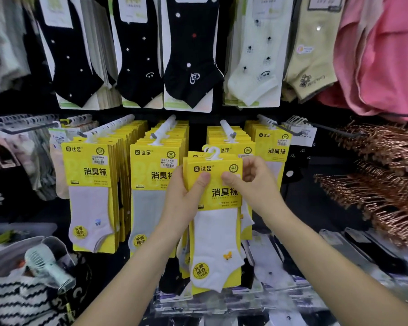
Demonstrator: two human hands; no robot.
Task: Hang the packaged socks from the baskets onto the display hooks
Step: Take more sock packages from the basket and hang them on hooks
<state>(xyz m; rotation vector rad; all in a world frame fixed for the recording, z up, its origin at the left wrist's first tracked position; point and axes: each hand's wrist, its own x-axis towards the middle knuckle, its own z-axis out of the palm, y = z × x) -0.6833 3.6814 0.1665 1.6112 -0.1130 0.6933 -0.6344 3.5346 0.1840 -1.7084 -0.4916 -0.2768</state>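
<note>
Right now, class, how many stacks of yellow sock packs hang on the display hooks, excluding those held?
4: the leftmost stack, the second stack beside the left hand, the third stack behind the held packs, the rightmost stack above the right hand. More may hang hidden.

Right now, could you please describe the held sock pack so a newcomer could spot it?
Find the row of yellow sock packs on white hooks mid-wall. Before its third stack, the left hand and right hand hold a pack. Only its white sock bears a yellow butterfly, and its hanger is on no hook.
</note>
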